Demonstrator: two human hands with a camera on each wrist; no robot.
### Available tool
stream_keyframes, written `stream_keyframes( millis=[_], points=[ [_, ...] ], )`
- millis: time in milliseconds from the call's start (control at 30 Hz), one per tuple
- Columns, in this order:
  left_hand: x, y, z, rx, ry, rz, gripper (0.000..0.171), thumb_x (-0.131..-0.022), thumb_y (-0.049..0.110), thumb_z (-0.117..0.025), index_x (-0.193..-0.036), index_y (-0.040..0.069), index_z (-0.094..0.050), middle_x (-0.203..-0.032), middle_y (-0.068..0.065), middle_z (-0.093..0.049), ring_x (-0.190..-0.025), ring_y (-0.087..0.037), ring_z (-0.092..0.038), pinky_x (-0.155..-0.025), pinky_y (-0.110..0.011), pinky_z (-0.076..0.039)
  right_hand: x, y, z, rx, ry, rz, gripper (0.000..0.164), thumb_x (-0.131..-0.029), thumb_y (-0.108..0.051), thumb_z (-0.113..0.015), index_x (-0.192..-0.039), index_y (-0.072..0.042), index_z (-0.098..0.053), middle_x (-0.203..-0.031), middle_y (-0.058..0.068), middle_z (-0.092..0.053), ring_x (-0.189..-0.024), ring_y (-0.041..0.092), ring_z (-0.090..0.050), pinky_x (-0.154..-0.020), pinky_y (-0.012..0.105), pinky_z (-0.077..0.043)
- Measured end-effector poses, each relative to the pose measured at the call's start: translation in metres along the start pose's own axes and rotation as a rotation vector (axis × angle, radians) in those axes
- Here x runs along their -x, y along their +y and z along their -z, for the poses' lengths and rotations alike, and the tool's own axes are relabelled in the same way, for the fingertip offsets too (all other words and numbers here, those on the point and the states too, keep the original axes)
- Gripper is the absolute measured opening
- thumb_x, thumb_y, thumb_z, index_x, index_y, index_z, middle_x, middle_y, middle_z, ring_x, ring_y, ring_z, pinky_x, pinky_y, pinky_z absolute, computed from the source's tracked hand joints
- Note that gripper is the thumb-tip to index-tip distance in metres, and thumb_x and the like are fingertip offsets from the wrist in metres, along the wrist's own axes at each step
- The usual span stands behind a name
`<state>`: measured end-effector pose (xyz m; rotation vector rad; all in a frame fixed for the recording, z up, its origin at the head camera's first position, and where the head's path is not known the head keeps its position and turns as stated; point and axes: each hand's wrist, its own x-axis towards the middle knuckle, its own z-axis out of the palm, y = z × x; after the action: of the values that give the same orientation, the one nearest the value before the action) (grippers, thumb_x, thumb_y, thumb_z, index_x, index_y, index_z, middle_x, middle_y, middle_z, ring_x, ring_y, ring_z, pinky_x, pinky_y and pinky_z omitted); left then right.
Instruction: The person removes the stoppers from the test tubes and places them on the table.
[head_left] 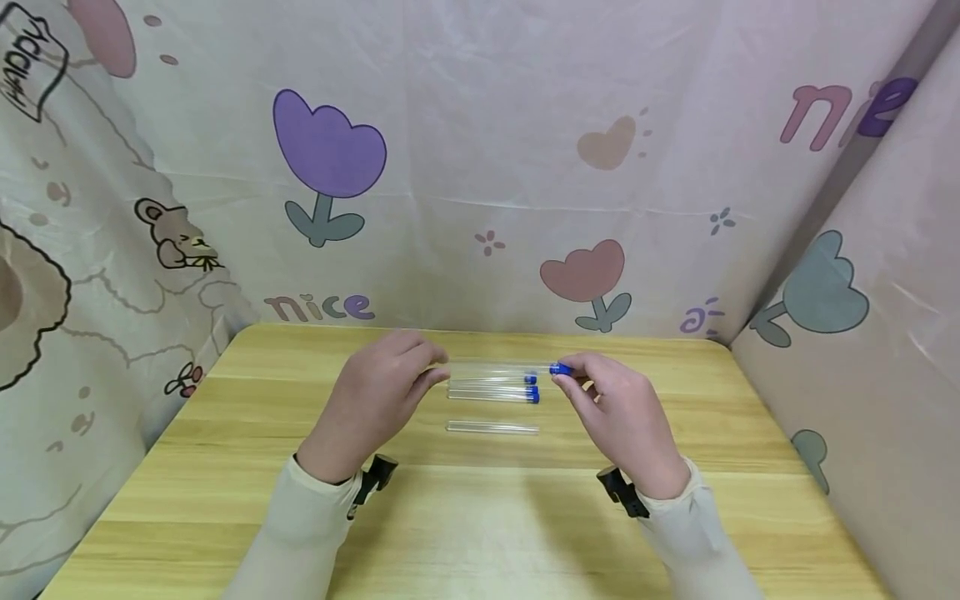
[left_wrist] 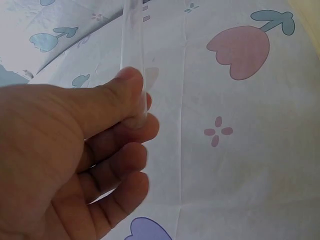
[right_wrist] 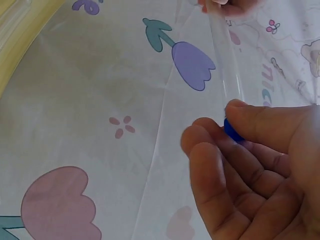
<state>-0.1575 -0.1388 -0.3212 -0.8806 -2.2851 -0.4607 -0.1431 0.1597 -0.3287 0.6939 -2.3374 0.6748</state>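
A clear test tube (head_left: 498, 367) is held level above the table between the two hands. My left hand (head_left: 386, 375) pinches its closed, rounded end between thumb and forefinger, with the other fingers loosely bent in the left wrist view. At the opposite end, my right hand (head_left: 611, 400) grips the blue cap (right_wrist: 232, 131) with thumb and fingers, which hide part of it. Two test tubes with blue caps (head_left: 532, 395) lie side by side on the table just below the held one. Closer to me lies another clear test tube (head_left: 492, 427) without a cap.
The light wood table (head_left: 465, 517) ends at a printed fabric curtain (head_left: 465, 167) behind, with more fabric at both sides. Each wrist wears a small black camera, such as the left camera (head_left: 378, 473).
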Motion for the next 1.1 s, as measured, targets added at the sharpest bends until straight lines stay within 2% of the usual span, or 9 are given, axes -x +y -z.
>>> stream_keyframes(
  millis=[300,500,567,800,933,1033,1100],
  points=[
    [0.003,-0.007,0.001,0.005,-0.076,0.014,0.014,-0.091,0.024,-0.081,-0.098,0.013,-0.075,-0.094,0.004,-0.07,-0.087,-0.015,-0.065,-0.075,-0.031,-0.057,0.0,0.001,-0.002,-0.043,-0.028,0.029,0.013,-0.088,-0.008,-0.083,-0.099,-0.011,-0.076,-0.086,-0.006,-0.071,-0.07,0.002,-0.059,-0.06,0.023,-0.053],
    [0.005,-0.012,0.006,0.02,-0.092,0.037,0.015,-0.092,0.022,-0.078,-0.103,0.012,-0.073,-0.096,0.003,-0.071,-0.089,-0.015,-0.067,-0.078,-0.032,-0.059,-0.001,0.005,-0.003,-0.072,-0.12,0.219,0.016,-0.085,-0.006,-0.084,-0.097,-0.01,-0.074,-0.085,-0.008,-0.067,-0.066,0.003,-0.049,-0.057,0.016,-0.043],
    [0.006,-0.013,0.006,0.031,-0.099,0.038,0.016,-0.093,0.019,-0.077,-0.106,0.011,-0.072,-0.097,0.003,-0.071,-0.089,-0.014,-0.068,-0.079,-0.032,-0.059,-0.001,0.005,-0.003,-0.07,-0.136,0.272,0.019,-0.084,-0.005,-0.085,-0.096,-0.01,-0.072,-0.085,-0.008,-0.065,-0.067,0.002,-0.048,-0.058,0.015,-0.043],
    [0.005,-0.013,0.002,0.044,-0.105,0.017,0.015,-0.095,0.013,-0.074,-0.108,0.01,-0.069,-0.095,0.004,-0.071,-0.082,-0.009,-0.065,-0.076,-0.03,-0.058,0.0,0.009,0.001,-0.064,-0.153,0.358,0.015,-0.088,-0.005,-0.08,-0.099,-0.01,-0.07,-0.087,-0.008,-0.062,-0.072,0.003,-0.052,-0.063,0.018,-0.049],
    [0.005,-0.013,0.004,0.054,-0.118,0.02,0.015,-0.095,0.014,-0.074,-0.109,0.012,-0.068,-0.094,0.006,-0.07,-0.079,-0.008,-0.063,-0.074,-0.028,-0.057,0.0,0.012,0.0,-0.104,-0.17,0.37,0.011,-0.093,-0.006,-0.077,-0.101,-0.01,-0.07,-0.09,-0.007,-0.063,-0.075,0.004,-0.054,-0.066,0.018,-0.05],
    [0.005,-0.013,0.005,0.064,-0.13,0.054,0.016,-0.096,0.015,-0.075,-0.11,0.013,-0.069,-0.096,0.006,-0.071,-0.078,-0.007,-0.063,-0.073,-0.028,-0.057,-0.001,0.012,-0.001,-0.139,-0.16,0.319,0.013,-0.093,-0.006,-0.076,-0.103,-0.01,-0.069,-0.093,-0.007,-0.065,-0.077,0.004,-0.059,-0.069,0.017,-0.052],
    [0.004,-0.012,0.005,0.066,-0.138,0.08,0.016,-0.096,0.017,-0.075,-0.111,0.013,-0.069,-0.097,0.006,-0.072,-0.077,-0.006,-0.063,-0.071,-0.028,-0.056,-0.001,0.011,-0.001,-0.155,-0.137,0.276,0.022,-0.091,-0.004,-0.078,-0.11,-0.007,-0.067,-0.092,-0.006,-0.066,-0.077,0.004,-0.061,-0.069,0.019,-0.055]
  ],
)
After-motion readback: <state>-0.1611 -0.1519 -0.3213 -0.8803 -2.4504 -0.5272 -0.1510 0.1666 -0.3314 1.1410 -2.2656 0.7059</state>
